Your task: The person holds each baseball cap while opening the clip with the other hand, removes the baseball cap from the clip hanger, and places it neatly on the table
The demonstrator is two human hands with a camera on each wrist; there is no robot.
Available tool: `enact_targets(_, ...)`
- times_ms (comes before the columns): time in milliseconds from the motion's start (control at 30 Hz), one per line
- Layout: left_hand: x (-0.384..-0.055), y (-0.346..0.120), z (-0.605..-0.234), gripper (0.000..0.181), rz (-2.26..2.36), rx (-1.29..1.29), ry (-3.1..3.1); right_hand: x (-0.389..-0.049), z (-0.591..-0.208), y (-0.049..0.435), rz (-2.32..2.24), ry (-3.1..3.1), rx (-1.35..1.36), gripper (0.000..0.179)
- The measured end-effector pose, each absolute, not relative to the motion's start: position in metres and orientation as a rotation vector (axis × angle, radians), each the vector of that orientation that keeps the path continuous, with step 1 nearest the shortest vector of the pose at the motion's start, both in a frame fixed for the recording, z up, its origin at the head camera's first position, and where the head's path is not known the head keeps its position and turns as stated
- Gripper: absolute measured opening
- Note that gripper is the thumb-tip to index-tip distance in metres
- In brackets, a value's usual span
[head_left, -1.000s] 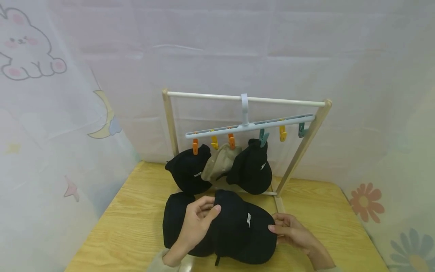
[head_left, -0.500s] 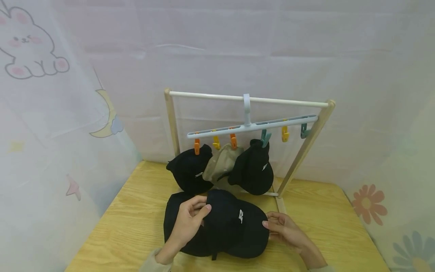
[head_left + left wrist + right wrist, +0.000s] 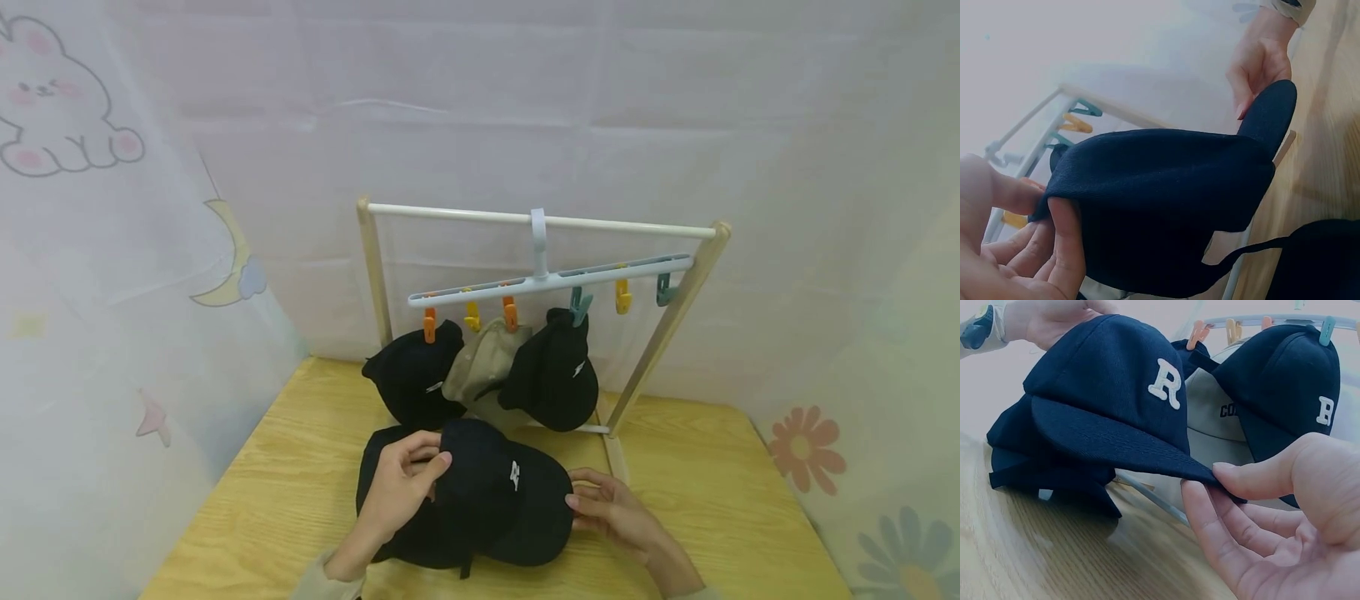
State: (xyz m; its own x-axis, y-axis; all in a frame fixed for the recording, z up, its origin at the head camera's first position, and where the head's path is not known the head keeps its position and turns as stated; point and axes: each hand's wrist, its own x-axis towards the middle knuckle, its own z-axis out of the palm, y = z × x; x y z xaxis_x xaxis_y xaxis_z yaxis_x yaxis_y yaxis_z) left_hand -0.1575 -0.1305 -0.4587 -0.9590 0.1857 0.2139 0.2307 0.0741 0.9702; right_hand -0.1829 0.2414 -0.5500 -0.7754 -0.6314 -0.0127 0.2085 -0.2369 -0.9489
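Both hands hold a dark baseball cap with a white letter R on its front, raised above the table. My left hand pinches the edge of its crown between thumb and fingers. At the other end, the brim is pinched by my right hand, thumb on top and fingers beneath. A second dark cap lies on the table, partly hidden behind the held one. On the rack hang a black cap, a beige cap and another black cap, held by clips.
A pale blue hanger hangs tilted from the bar of a wooden rack. Toward its right end, a yellow clip and a teal clip hold nothing. The wooden table meets printed cloth walls.
The held cap and both hands have shifted left together in the head view, further over the cap on the table. Both grips look the same, and the hanging caps stay put.
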Motion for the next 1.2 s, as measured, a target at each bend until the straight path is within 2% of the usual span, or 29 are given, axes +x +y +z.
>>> enact_targets(500, -0.159, -0.142, -0.463, 0.031, -2.025, -0.247, -2.360, -0.184, -0.557, 0.221, -1.977, 1.605, -0.414, 0.044)
enact_targets(1200, -0.156, -0.156, -0.465, 0.021, -1.906, -0.194, -2.403, -0.181, -0.568, 0.194, -1.981, 1.646, -0.310, 0.056)
